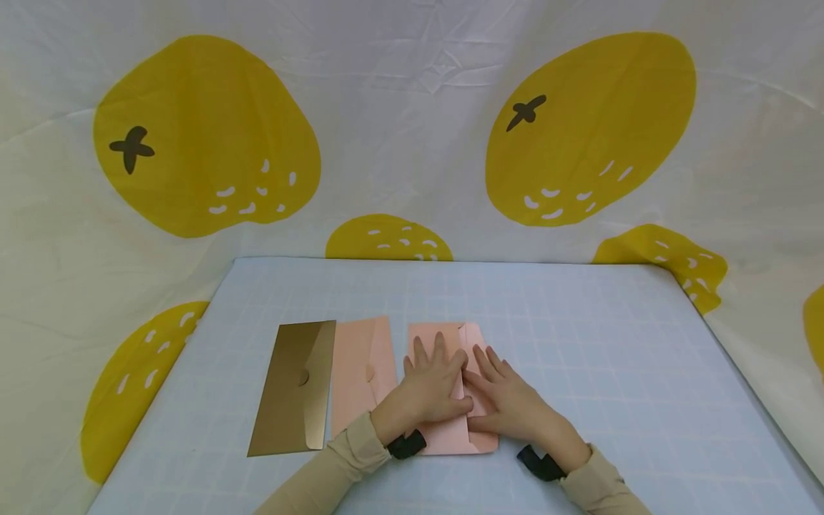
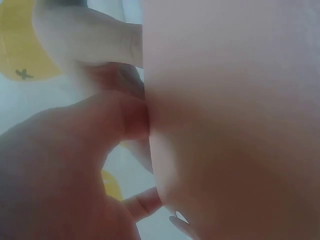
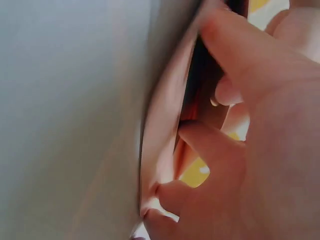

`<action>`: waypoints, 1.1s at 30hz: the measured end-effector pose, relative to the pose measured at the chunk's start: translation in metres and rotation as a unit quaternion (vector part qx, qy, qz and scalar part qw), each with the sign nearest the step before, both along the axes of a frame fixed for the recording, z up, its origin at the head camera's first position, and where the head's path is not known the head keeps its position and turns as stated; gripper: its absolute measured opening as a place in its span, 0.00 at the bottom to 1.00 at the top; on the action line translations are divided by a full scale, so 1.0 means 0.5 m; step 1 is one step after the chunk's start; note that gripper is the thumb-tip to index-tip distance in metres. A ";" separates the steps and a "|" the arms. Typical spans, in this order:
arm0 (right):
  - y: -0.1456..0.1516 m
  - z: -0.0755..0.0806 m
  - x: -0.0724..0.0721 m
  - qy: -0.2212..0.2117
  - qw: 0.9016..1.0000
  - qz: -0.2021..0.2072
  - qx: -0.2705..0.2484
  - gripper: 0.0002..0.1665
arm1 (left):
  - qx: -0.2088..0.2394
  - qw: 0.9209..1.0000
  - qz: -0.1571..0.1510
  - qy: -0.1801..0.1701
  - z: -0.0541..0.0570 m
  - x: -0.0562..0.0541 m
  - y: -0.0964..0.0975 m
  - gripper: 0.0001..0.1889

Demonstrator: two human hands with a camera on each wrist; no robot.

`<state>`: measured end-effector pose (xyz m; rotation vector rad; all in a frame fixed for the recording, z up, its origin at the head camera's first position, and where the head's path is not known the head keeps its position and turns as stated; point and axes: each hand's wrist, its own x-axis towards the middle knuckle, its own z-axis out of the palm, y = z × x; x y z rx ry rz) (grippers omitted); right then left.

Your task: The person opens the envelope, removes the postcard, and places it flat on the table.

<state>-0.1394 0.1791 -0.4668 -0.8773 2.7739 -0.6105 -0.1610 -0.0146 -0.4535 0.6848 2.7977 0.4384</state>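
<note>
A pink envelope lies on the table with its flap folded out to the right. My left hand rests on the envelope's body, fingers spread and pointing away. On the flap side, my right hand touches the paper with its fingers mostly straight, thumb close to the fold. In the right wrist view, several fingertips of the right hand press on the pink paper beside a dark gap. The left wrist view shows the left hand at the envelope's edge.
Left of the hands lie a second pink envelope, partly covered by the left forearm, and a gold envelope. Both have their flaps folded over. The table has a pale blue checked cover; a fruit-print cloth hangs behind.
</note>
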 end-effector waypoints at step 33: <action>0.004 0.026 0.011 -0.050 0.998 -0.038 0.025 0.56 | -0.022 1.000 0.000 0.008 -0.006 0.002 0.002 0.31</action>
